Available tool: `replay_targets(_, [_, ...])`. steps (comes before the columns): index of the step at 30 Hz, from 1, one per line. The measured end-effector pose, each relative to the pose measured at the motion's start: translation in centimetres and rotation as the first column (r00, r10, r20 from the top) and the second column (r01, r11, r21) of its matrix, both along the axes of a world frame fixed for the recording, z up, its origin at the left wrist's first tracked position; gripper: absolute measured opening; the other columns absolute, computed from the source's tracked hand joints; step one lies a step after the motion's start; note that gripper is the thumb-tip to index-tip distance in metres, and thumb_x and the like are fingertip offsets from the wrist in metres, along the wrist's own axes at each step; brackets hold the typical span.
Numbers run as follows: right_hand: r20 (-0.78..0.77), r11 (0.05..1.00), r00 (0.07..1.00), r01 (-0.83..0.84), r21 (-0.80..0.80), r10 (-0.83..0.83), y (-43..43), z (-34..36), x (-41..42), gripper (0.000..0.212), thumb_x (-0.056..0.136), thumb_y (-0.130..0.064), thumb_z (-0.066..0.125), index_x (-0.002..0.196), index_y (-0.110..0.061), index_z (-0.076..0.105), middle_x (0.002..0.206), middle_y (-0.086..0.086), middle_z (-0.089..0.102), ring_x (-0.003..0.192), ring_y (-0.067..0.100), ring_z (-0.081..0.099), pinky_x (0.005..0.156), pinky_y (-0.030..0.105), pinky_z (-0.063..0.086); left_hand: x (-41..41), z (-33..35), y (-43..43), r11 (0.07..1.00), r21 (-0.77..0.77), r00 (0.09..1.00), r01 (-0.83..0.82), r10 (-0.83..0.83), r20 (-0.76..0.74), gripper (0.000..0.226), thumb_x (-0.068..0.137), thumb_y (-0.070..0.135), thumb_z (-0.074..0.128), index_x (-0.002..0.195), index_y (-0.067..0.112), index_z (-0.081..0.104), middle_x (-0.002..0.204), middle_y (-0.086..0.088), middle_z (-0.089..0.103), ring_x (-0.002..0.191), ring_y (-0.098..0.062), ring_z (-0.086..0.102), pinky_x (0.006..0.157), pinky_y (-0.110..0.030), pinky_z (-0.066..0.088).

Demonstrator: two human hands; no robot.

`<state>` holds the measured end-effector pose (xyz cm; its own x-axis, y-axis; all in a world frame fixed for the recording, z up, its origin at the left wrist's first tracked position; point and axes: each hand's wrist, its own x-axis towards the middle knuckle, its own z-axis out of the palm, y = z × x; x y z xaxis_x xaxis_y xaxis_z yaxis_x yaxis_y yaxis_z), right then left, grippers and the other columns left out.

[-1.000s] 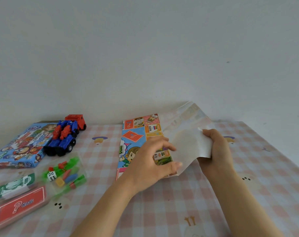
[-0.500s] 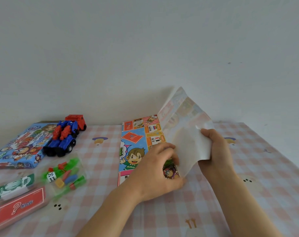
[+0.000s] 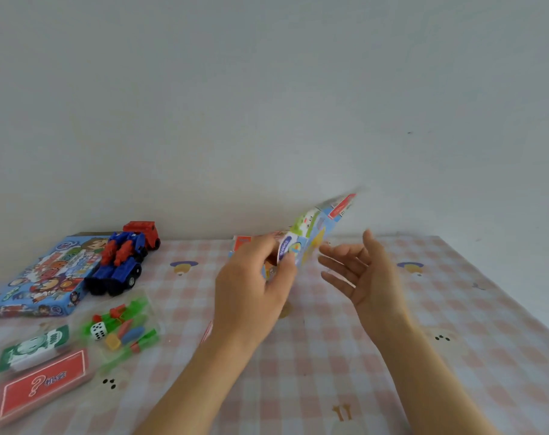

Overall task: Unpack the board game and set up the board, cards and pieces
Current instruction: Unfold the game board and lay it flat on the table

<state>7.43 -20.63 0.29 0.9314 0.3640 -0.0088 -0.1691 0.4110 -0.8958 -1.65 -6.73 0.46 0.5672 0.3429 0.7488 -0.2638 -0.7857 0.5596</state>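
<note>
Pinches the folded paper game board [image 3: 310,233] with the left hand [image 3: 248,287], thumb and curled fingers clamped on its lower near edge. Holds it off the checked tablecloth [image 3: 329,372], tilted up and to the right, well to the right of the blue game box [image 3: 41,274]. Probably lifts it this way so a folded panel can swing free instead of dragging on the cloth. Cannot read the fold lines through the blur.

Holds the right hand [image 3: 365,271] farther right from the box, spread wide with straight fingers and the palm turned toward the board. Grips nothing there and stays apart from the paper. Seems poised to catch the loose flap and press it flat.

Sets the rest out of the way, clustered by the box:
- a blue and red toy truck [image 3: 122,262] at its right edge, overlapping it
- a clear bag of pieces [image 3: 119,328] with a die just nearer than the box
- a green card pack [image 3: 34,346] nearer again
- a red question-mark card pack [image 3: 44,384] nearest of all

Looks like the board-unfolding step, with cards and pieces not yet laid out.
</note>
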Motion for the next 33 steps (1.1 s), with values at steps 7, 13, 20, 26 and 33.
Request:
replay_targets(7, [0.334, 0.945, 0.928, -0.052, -0.322, 0.165, 0.2, 2.0, -3.5, 0.007, 0.086, -0.013, 0.064, 0.089, -0.010, 0.070, 0.093, 0.008, 0.072, 0.079, 0.020, 0.069, 0.069, 0.037, 0.055, -0.1, 5.5, 1.1, 0.569, -0.812, 0.991, 0.131, -0.095, 0.093, 0.015, 0.088, 0.017, 0.057, 0.080, 0.003, 0.061, 0.070, -0.008, 0.064, 0.062, -0.022, 0.059, 0.058, -0.031, 0.045])
replay_targets(13, [0.482, 0.797, 0.823, 0.060, -0.601, 0.301, -1.3, 3.3, -5.7, 0.036, 0.069, -0.051, 0.076, 0.102, -0.042, 0.065, 0.063, -0.018, 0.063, 0.057, 0.012, 0.054, 0.051, 0.018, 0.043, -1.7, 7.6, 1.0, 0.452, -0.888, 0.956, 0.089, -0.289, -0.051, 0.012, 0.089, 0.016, 0.052, 0.082, 0.019, 0.062, 0.057, 0.005, 0.065, 0.043, -0.010, 0.059, 0.042, -0.018, 0.042])
replay_targets(20, [0.649, 0.675, 0.740, 0.390, -0.626, 0.175, -2.2, 4.6, -8.0, 0.051, 0.065, -0.063, 0.070, 0.110, -0.041, 0.060, 0.069, -0.023, 0.044, 0.063, -0.004, 0.043, 0.060, 0.014, 0.033, -3.4, 9.5, -1.1, 0.740, -0.670, 0.971, -0.053, -0.118, -0.208, 0.010, 0.079, 0.018, 0.067, 0.074, 0.011, 0.061, 0.072, -0.005, 0.047, 0.064, -0.018, 0.039, 0.056, -0.028, 0.032])
replay_targets(26, [0.682, 0.663, 0.723, 0.457, -0.594, 0.113, -1.6, 5.7, -10.2, 0.055, 0.069, -0.066, 0.064, 0.118, -0.045, 0.053, 0.113, -0.028, 0.051, 0.091, 0.006, 0.056, 0.077, 0.025, 0.042, -4.1, 10.8, -2.8, 0.790, -0.614, 0.965, -0.006, -0.156, -0.210, 0.013, 0.082, 0.018, 0.063, 0.074, 0.010, 0.057, 0.076, -0.008, 0.042, 0.067, -0.018, 0.036, 0.053, -0.025, 0.028])
replay_targets(33, [0.684, 0.624, 0.730, 0.529, -0.576, 0.012, -2.2, 6.3, -10.6, 0.023, 0.083, -0.047, 0.053, 0.101, -0.043, 0.066, 0.073, -0.023, 0.068, 0.056, 0.002, 0.052, 0.054, 0.023, 0.034, -5.2, 11.5, -3.6, 0.829, -0.559, 0.944, -0.005, -0.181, -0.277, 0.021, 0.088, 0.023, 0.052, 0.073, 0.008, 0.053, 0.068, -0.008, 0.045, 0.056, -0.015, 0.042, 0.054, -0.026, 0.031])
